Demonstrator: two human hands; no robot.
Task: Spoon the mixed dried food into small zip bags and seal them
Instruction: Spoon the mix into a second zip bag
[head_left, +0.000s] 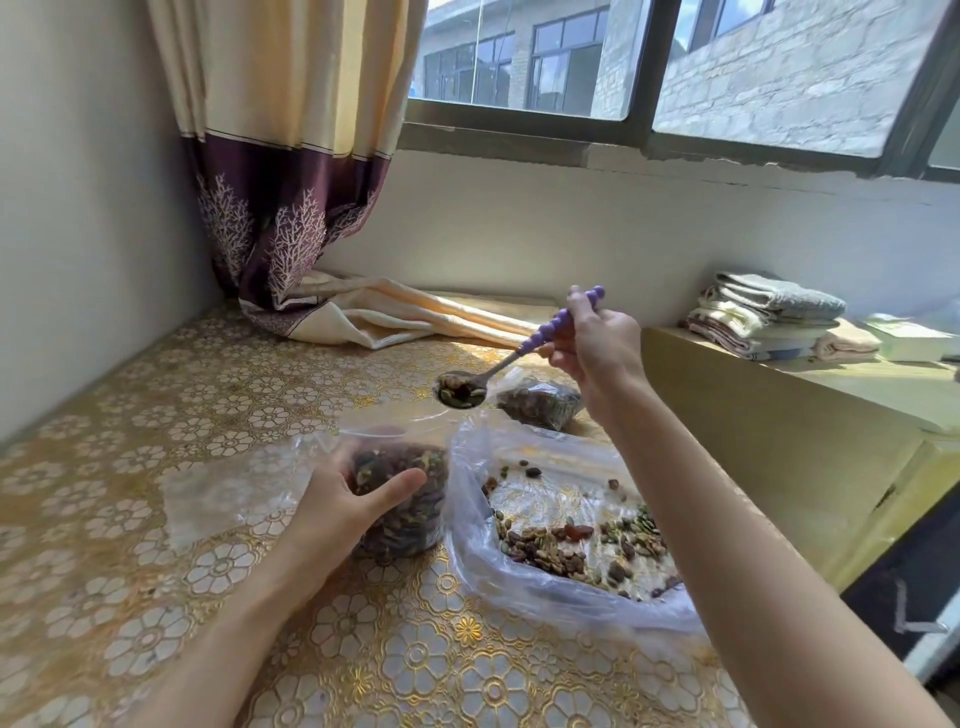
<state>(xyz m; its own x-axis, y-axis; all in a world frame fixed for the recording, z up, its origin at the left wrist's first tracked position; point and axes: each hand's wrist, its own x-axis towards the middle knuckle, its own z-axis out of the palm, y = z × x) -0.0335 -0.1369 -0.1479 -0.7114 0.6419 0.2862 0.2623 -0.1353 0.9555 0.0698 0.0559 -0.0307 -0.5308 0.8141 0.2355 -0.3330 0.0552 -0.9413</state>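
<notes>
Dried food (576, 540), spread low in a big clear bag (519, 577) opened flat on the bench (130, 519) for easy scooping. Small zip bag (400, 499) beside it, nearly full, kept upright with mouth open by left hand (337, 512) curled round its side. Loaded spoon (462, 389), pinched in right hand (597, 343), level above that mouth, so probably about to tip in.

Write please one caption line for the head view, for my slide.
Right hand lifts a loaded purple-handled metal spoon above the clear small zip bag that the left hand steadies on the gold floral tablecloth.
</notes>
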